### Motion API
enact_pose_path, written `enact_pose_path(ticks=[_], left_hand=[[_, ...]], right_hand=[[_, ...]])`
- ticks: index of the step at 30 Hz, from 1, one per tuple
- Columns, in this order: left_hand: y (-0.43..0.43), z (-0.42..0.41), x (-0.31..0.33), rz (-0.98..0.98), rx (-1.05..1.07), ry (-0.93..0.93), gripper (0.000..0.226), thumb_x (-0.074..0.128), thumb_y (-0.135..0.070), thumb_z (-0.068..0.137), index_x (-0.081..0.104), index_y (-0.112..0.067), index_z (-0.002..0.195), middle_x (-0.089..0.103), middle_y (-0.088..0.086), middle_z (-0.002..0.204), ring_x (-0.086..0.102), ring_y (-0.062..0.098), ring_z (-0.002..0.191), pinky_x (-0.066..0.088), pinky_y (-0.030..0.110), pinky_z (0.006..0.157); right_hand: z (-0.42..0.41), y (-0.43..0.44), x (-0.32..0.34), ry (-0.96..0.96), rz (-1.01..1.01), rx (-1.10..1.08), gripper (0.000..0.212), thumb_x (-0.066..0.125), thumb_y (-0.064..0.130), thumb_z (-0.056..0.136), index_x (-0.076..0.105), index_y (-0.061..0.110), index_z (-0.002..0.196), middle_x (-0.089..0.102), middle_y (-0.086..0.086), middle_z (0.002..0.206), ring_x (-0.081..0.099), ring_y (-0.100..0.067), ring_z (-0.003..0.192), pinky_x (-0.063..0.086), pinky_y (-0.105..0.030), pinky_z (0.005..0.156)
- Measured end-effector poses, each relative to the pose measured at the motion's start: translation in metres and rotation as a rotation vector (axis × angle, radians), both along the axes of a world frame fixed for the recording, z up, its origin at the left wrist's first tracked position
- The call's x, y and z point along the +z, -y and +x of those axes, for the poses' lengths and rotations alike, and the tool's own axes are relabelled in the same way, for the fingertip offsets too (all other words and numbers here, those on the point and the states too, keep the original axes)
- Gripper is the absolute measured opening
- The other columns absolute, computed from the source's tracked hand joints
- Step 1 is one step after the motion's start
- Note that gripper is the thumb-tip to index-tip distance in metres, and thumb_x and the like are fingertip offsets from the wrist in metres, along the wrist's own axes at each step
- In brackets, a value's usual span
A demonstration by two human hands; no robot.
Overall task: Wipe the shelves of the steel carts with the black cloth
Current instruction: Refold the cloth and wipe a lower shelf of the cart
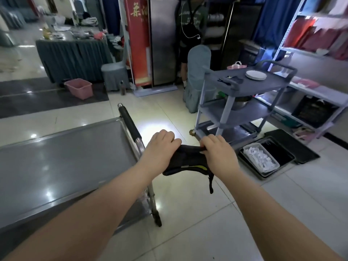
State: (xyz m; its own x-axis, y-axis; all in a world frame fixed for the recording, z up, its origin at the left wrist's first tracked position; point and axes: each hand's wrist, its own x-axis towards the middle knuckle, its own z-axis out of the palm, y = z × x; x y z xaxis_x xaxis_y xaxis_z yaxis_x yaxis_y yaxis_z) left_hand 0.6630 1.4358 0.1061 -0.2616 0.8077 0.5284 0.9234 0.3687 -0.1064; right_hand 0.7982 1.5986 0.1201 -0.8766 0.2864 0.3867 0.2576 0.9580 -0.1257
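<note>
Both my hands hold the black cloth (185, 161) stretched between them above the floor, just right of the steel cart (62, 157). My left hand (160, 147) grips its left end and my right hand (218, 153) grips its right end. The cloth has a yellow-green strip along its lower edge and a black strap hanging down. The steel cart's flat top shelf fills the lower left, and its black-padded handle (130, 123) runs along the right side. Its lower shelf shows only partly under my left forearm.
A grey three-shelf cart (244, 113) stands to the right with white plates (256, 74) on top. Black trays and a white basket (261, 160) lie on the floor beside it. A person (190, 34) stands at the back, near a covered chair and a pink bin (79, 88).
</note>
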Motion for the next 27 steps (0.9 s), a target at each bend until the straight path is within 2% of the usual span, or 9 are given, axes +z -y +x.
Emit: enact_pose_path(ticks=[2, 6, 11, 13, 15, 18, 22, 25, 27], left_hand=[[-0.043, 0.003, 0.004, -0.033, 0.033, -0.018, 0.042, 0.073, 0.008, 0.045, 0.063, -0.010, 0.083, 0.053, 0.007, 0.076, 0.050, 0.029, 0.068, 0.043, 0.034, 0.058], [-0.116, -0.007, 0.005, -0.070, 0.113, -0.045, 0.039, 0.071, 0.005, 0.051, 0.061, -0.011, 0.086, 0.051, 0.006, 0.078, 0.047, 0.028, 0.068, 0.040, 0.035, 0.060], [-0.189, -0.058, 0.004, -0.117, 0.138, -0.081, 0.032, 0.068, 0.004, 0.058, 0.057, -0.010, 0.085, 0.048, 0.006, 0.076, 0.043, 0.027, 0.065, 0.035, 0.035, 0.061], [-0.214, -0.093, 0.005, -0.103, 0.144, -0.103, 0.032, 0.065, 0.006, 0.056, 0.055, -0.009, 0.082, 0.045, 0.007, 0.074, 0.039, 0.026, 0.061, 0.030, 0.033, 0.060], [-0.236, -0.133, 0.008, -0.090, 0.147, -0.132, 0.033, 0.054, 0.009, 0.052, 0.054, -0.008, 0.081, 0.045, 0.008, 0.073, 0.039, 0.026, 0.059, 0.029, 0.033, 0.060], [-0.269, -0.203, 0.015, -0.087, 0.129, -0.191, 0.033, 0.047, 0.004, 0.054, 0.055, -0.007, 0.083, 0.047, 0.009, 0.074, 0.042, 0.028, 0.061, 0.036, 0.035, 0.061], [-0.308, -0.285, 0.030, -0.110, 0.149, -0.178, 0.031, 0.044, 0.002, 0.054, 0.057, -0.008, 0.081, 0.047, 0.008, 0.071, 0.044, 0.027, 0.059, 0.042, 0.036, 0.058], [-0.330, -0.338, 0.033, -0.123, 0.211, -0.149, 0.034, 0.056, 0.004, 0.048, 0.058, -0.009, 0.079, 0.047, 0.007, 0.070, 0.044, 0.027, 0.058, 0.042, 0.033, 0.057], [-0.345, -0.378, 0.027, -0.110, 0.289, -0.130, 0.036, 0.066, 0.003, 0.046, 0.057, -0.010, 0.079, 0.047, 0.006, 0.071, 0.045, 0.026, 0.059, 0.041, 0.033, 0.059]], right_hand=[[0.002, -0.042, 0.007, -0.022, 0.044, 0.031, 0.019, 0.072, 0.001, 0.077, 0.056, 0.011, 0.083, 0.057, -0.006, 0.083, 0.050, -0.030, 0.077, 0.035, -0.033, 0.058], [-0.015, -0.121, 0.016, -0.037, 0.129, 0.065, 0.035, 0.081, -0.002, 0.063, 0.053, 0.015, 0.077, 0.054, -0.001, 0.074, 0.048, -0.026, 0.066, 0.031, -0.029, 0.056], [-0.076, -0.206, 0.009, -0.086, 0.119, 0.140, 0.025, 0.070, -0.005, 0.072, 0.054, 0.013, 0.081, 0.054, -0.006, 0.077, 0.045, -0.028, 0.071, 0.035, -0.035, 0.062], [-0.110, -0.232, 0.010, -0.079, 0.071, 0.173, 0.017, 0.065, -0.002, 0.079, 0.056, 0.011, 0.087, 0.055, -0.006, 0.083, 0.046, -0.028, 0.076, 0.042, -0.040, 0.064], [-0.149, -0.255, 0.012, -0.071, 0.047, 0.190, 0.013, 0.063, 0.001, 0.084, 0.057, 0.011, 0.090, 0.055, -0.005, 0.088, 0.047, -0.027, 0.080, 0.044, -0.040, 0.064], [-0.217, -0.290, 0.020, -0.083, 0.122, 0.211, 0.022, 0.069, -0.001, 0.079, 0.055, 0.013, 0.089, 0.054, -0.004, 0.087, 0.046, -0.025, 0.078, 0.041, -0.036, 0.061], [-0.311, -0.337, 0.039, -0.028, 0.178, 0.241, 0.014, 0.065, 0.007, 0.085, 0.053, 0.014, 0.088, 0.055, -0.003, 0.085, 0.040, -0.022, 0.077, 0.032, -0.033, 0.065], [-0.377, -0.362, 0.045, -0.049, 0.181, 0.292, 0.023, 0.072, 0.004, 0.078, 0.052, 0.014, 0.083, 0.053, -0.002, 0.077, 0.037, -0.021, 0.071, 0.032, -0.033, 0.062], [-0.427, -0.380, 0.043, -0.040, 0.184, 0.325, 0.020, 0.071, 0.006, 0.080, 0.054, 0.015, 0.084, 0.054, -0.001, 0.080, 0.040, -0.021, 0.073, 0.032, -0.033, 0.064]])
